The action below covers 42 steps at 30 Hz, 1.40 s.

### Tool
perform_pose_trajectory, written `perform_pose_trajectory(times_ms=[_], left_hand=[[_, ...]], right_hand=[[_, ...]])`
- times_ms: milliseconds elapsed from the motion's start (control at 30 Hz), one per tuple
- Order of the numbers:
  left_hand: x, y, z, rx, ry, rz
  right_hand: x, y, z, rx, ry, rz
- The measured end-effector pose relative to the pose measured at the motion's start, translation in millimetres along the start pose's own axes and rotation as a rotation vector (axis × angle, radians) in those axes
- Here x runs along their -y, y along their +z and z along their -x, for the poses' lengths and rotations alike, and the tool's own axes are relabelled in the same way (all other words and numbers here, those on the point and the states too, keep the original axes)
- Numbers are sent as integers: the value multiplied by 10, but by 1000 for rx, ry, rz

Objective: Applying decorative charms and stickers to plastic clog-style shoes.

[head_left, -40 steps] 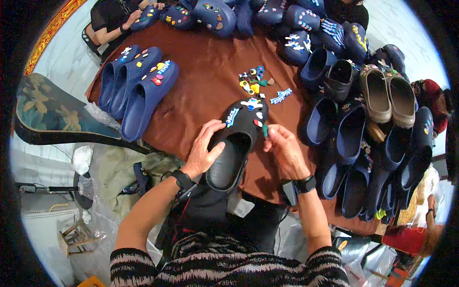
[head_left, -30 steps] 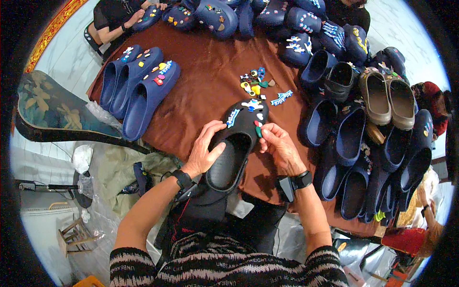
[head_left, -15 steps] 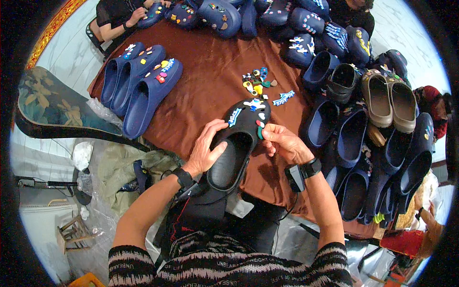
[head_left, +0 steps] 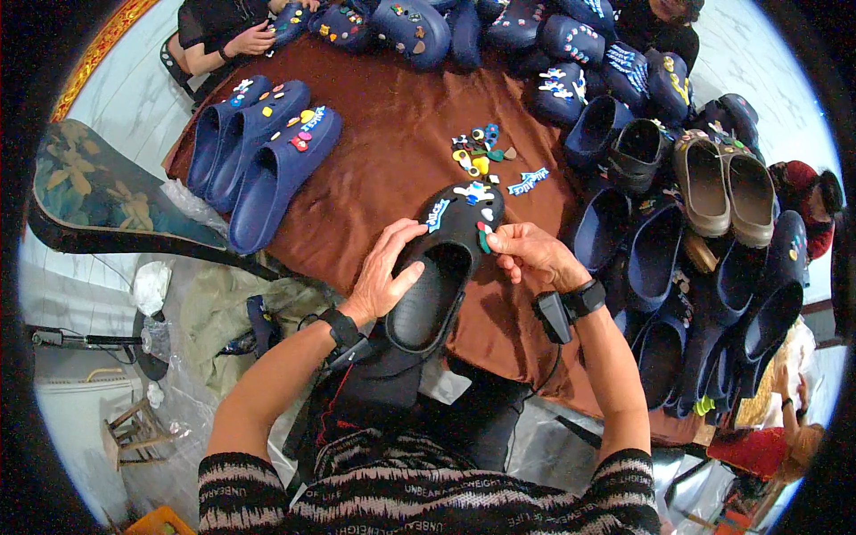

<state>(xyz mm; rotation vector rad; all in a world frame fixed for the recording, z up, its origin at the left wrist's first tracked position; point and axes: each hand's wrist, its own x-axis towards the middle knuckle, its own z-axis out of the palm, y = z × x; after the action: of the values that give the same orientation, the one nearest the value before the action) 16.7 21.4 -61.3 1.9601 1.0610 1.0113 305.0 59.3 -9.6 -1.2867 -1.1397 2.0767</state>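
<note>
Black clog (head_left: 456, 234) lies at the table's (head_left: 374, 160) near edge, toe inward. Your left hand (head_left: 383, 275) holds its left side, fingers outside, thumb at the opening. Your right hand (head_left: 538, 255) pinches a green charm (head_left: 483, 241) against the clog's right side. Loose charms (head_left: 481, 165) lie beyond the toe.

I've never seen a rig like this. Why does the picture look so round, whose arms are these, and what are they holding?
There's no robot: these are a person's bare hands, seen from above by a wide fisheye camera worn on their head, which bends straight edges. The left hand holds the side of a black clog; the right hand pinches a small green charm at its other side. On the brown cloth lie loose colourful charms, with blue clogs at left.
</note>
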Motion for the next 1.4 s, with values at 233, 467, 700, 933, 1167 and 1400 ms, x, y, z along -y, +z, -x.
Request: perform_pose_trajectory(times_ms=[233, 467, 700, 933, 1167, 1400], left_hand=[[24, -19, -15, 66, 40, 2], [62, -17, -12, 50, 18, 96], [68, 3, -13, 44, 11, 84], [88, 31, -29, 31, 17, 47], [64, 6, -50, 34, 66, 42], [38, -119, -122, 55, -21, 129]], right_hand=[[150, 12, 34, -121, 27, 340], [311, 186, 92, -139, 72, 494], [379, 252, -17, -116, 99, 648], [419, 292, -78, -86, 47, 765], [172, 127, 67, -79, -263, 384], [-3, 330, 178, -247, -431, 447]])
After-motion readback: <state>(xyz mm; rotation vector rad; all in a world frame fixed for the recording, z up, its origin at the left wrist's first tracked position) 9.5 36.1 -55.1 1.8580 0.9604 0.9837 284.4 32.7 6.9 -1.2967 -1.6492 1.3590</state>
